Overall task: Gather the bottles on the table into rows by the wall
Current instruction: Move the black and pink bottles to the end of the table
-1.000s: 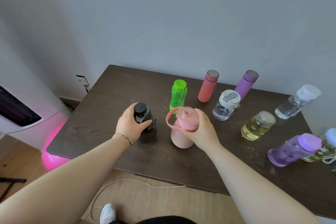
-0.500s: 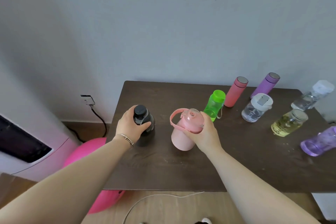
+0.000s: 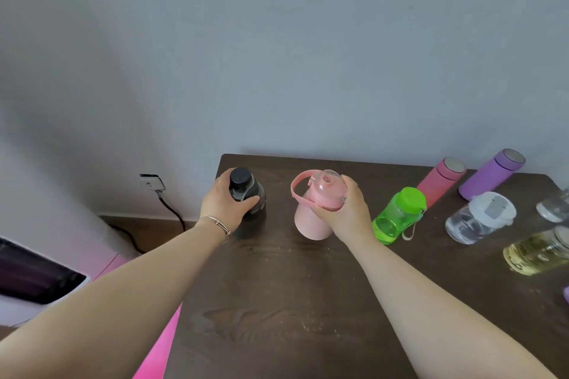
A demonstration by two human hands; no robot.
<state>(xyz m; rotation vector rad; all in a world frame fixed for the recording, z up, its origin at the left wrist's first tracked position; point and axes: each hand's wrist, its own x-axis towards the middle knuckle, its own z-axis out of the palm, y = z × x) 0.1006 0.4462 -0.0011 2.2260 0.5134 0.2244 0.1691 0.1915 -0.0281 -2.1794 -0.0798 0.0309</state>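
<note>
My left hand (image 3: 223, 208) grips a black bottle (image 3: 248, 191) near the table's far left corner, close to the wall. My right hand (image 3: 345, 214) holds a pale pink bottle (image 3: 312, 215) with a loop handle by its lid, just right of the black one. Both bottles are upright. To the right stand a green bottle (image 3: 397, 214), a coral flask (image 3: 440, 180) and a purple flask (image 3: 491, 174) by the wall, a clear white-capped bottle (image 3: 478, 218), and a jar of yellow liquid (image 3: 537, 251).
The dark wooden table (image 3: 292, 301) meets the grey wall at its far edge. A wall socket (image 3: 151, 181) with a black cable sits left of the table. A white and pink appliance (image 3: 40, 283) stands on the floor at the left. Another clear bottle (image 3: 555, 208) shows at the right edge.
Both hands have carried the black and pink bottles away from me, toward the wall and the table's left corner. The view has swung left, so the other bottles now lie further right.
</note>
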